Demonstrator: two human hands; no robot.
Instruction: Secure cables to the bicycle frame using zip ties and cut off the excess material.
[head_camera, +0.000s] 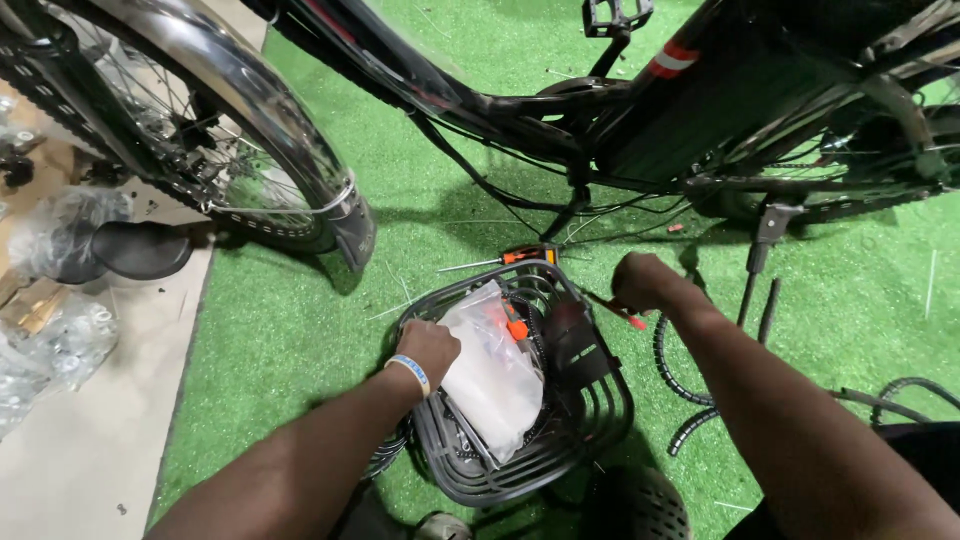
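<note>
A black wire bicycle basket (600, 420) lies on green artificial turf. Inside it rests a clear plastic bag (490, 370) of small parts. My left hand (428, 350), with a pale wristband, grips the bag's left edge at the basket rim. My right hand (640, 283) is closed around a thin red-handled tool (618, 310) just past the basket's right rim. An orange-and-black screwdriver (505, 259) lies on the turf just behind the basket. A black bracket (572, 342) sits in the basket beside the bag.
A black bicycle (640, 130) stands across the back, its front wheel and silver mudguard (260, 110) at left, kickstand (765, 235) at right. Black spiral cable wrap (675, 375) lies right of the basket. Plastic bags and a black saddle (140, 250) sit on cardboard at left.
</note>
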